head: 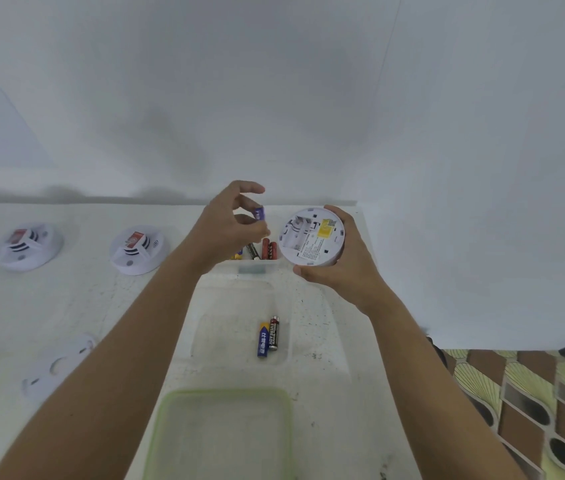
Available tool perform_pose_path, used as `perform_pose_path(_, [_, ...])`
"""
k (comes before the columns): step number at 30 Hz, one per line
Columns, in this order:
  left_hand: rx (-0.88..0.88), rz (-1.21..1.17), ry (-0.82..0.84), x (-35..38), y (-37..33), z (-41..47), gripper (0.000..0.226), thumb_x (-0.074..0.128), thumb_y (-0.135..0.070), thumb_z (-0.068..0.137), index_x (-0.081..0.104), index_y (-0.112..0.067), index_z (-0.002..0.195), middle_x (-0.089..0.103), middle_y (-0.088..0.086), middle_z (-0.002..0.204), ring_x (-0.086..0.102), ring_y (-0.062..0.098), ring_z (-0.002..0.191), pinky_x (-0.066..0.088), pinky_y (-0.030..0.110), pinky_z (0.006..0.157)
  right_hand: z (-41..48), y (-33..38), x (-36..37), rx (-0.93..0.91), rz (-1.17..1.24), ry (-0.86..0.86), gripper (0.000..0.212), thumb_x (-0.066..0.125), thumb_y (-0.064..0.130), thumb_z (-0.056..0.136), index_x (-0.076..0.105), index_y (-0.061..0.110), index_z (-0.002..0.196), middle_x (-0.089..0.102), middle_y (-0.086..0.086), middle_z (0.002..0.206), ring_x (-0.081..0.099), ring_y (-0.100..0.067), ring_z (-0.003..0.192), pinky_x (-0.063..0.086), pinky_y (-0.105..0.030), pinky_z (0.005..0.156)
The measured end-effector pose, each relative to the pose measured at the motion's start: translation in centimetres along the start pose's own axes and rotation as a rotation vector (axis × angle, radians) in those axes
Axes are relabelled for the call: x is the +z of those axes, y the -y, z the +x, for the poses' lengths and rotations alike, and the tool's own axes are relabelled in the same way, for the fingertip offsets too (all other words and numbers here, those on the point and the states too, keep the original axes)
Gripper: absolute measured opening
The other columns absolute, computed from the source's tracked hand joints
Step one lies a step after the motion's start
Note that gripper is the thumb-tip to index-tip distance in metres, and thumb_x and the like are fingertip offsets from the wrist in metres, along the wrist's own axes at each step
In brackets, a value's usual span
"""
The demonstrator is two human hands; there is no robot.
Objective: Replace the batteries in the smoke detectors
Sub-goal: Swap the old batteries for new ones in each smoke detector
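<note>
My right hand (334, 268) grips a white round smoke detector (312, 236) from below, its back turned toward me, with a yellow label and an open battery bay. My left hand (230, 226) pinches a purple battery (259, 213) just left of the detector, above a clear box (256, 270) that holds several batteries (269, 248). A nearer clear container (204, 327) holds two batteries, one blue (263, 342) and one black-and-red (274, 332).
Two more white smoke detectors (30, 245) (138, 249) lie on the white table at the left. A white mounting plate (59, 367) lies near my left forearm. A green-rimmed lid (222, 434) sits at the near edge. Patterned floor (533, 393) shows at the right.
</note>
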State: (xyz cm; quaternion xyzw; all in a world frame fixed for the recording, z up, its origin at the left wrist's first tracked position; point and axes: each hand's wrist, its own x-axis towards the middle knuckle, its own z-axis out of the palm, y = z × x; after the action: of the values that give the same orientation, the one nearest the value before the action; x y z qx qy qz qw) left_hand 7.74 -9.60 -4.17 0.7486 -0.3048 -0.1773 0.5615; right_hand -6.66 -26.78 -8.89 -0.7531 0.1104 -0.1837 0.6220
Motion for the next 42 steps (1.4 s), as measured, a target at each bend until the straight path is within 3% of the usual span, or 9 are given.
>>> perform_pose_path(3, [0.051, 0.150, 0.072, 0.5, -0.7, -0.5, 0.044, 0.068, -0.009, 0.086, 0.058, -0.028, 0.124, 0.070, -0.007, 0.094, 0.067, 0.009, 0.073, 0.053, 0.028, 0.064, -0.1, 0.2, 0.1, -0.008, -0.022, -0.003, 0.096, 0.088, 0.010, 0.059, 0.039, 0.025, 0.139, 0.054, 0.005, 0.131, 0.055, -0.002, 0.119, 0.059, -0.031, 0.088])
perform_pose_path(7, [0.097, 0.306, 0.106, 0.9, -0.6, -0.7, 0.018, 0.074, -0.017, 0.085, 0.066, -0.023, 0.100, 0.074, -0.007, 0.089, 0.065, 0.010, 0.072, 0.053, 0.031, 0.065, -0.2, 0.4, 0.1, -0.010, -0.057, 0.030, 0.096, 0.087, 0.011, 0.059, 0.037, 0.029, 0.139, 0.054, 0.010, 0.128, 0.056, -0.001, 0.116, 0.060, -0.034, 0.086])
perform_pose_path(16, [0.142, 0.051, -0.087, 1.3, -1.2, -0.5, 0.029, 0.085, -0.015, 0.075, 0.068, -0.013, 0.099, 0.071, -0.010, 0.072, 0.067, 0.006, 0.068, 0.053, 0.020, 0.066, -0.4, 1.6, -0.3, -0.044, -0.079, 0.117, 0.096, 0.088, -0.007, 0.066, 0.037, 0.021, 0.143, 0.056, 0.007, 0.125, 0.057, -0.003, 0.112, 0.060, -0.028, 0.078])
perform_pose_path(21, [0.129, -0.013, -0.151, 2.2, -0.6, -0.6, 0.018, 0.082, -0.022, 0.079, 0.070, -0.014, 0.090, 0.075, -0.003, 0.082, 0.071, 0.011, 0.076, 0.057, 0.040, 0.072, -0.1, 1.8, 0.0, -0.058, -0.112, 0.144, 0.094, 0.088, -0.005, 0.066, 0.038, 0.024, 0.140, 0.056, 0.012, 0.121, 0.057, 0.004, 0.109, 0.057, -0.022, 0.081])
perform_pose_path(27, [0.260, 0.192, -0.109, 3.4, 1.3, -0.8, 0.011, 0.076, -0.027, 0.085, 0.070, -0.028, 0.093, 0.062, -0.009, 0.108, 0.060, 0.004, 0.100, 0.049, 0.016, 0.071, 0.0, 1.6, 0.1, -0.055, -0.118, 0.149, 0.095, 0.089, -0.006, 0.065, 0.039, 0.023, 0.141, 0.057, 0.011, 0.122, 0.059, 0.000, 0.110, 0.059, -0.026, 0.085])
perform_pose_path(30, [0.314, 0.261, -0.100, 3.9, 1.5, -0.9, 0.009, 0.069, -0.020, 0.091, 0.069, -0.015, 0.099, 0.062, -0.007, 0.106, 0.060, 0.008, 0.100, 0.056, 0.024, 0.074, 0.0, 1.4, -0.1, -0.054, -0.101, 0.140, 0.094, 0.089, -0.006, 0.065, 0.040, 0.021, 0.141, 0.059, 0.006, 0.124, 0.060, -0.005, 0.112, 0.060, -0.032, 0.087])
perform_pose_path(34, [0.419, 0.386, -0.101, 4.5, 1.5, -1.1, 0.018, 0.061, -0.022, 0.097, 0.070, -0.008, 0.103, 0.063, -0.007, 0.110, 0.055, -0.004, 0.097, 0.045, 0.009, 0.080, 0.3, 1.2, -0.5, -0.052, -0.094, 0.126, 0.093, 0.087, -0.010, 0.066, 0.040, 0.017, 0.141, 0.059, 0.007, 0.123, 0.060, -0.001, 0.111, 0.059, -0.027, 0.085])
perform_pose_path(38, [0.383, 0.415, -0.021, 4.4, 2.4, -1.3, 0.026, 0.056, -0.025, 0.100, 0.068, -0.015, 0.121, 0.060, -0.006, 0.130, 0.052, -0.003, 0.112, 0.040, 0.006, 0.093, 0.5, 0.8, -0.8, -0.036, -0.098, 0.140, 0.092, 0.086, -0.012, 0.066, 0.041, 0.018, 0.140, 0.060, 0.008, 0.122, 0.061, -0.001, 0.110, 0.057, -0.024, 0.086])
perform_pose_path(42, [0.215, 0.217, 0.044, 3.5, 1.6, -0.9, 0.023, 0.058, -0.025, 0.099, 0.071, -0.021, 0.118, 0.068, -0.016, 0.113, 0.062, -0.005, 0.101, 0.049, 0.010, 0.082, 0.7, 0.8, -0.7, -0.008, -0.096, 0.153, 0.095, 0.085, -0.007, 0.064, 0.038, 0.021, 0.142, 0.059, 0.011, 0.124, 0.060, -0.004, 0.113, 0.059, -0.028, 0.085])
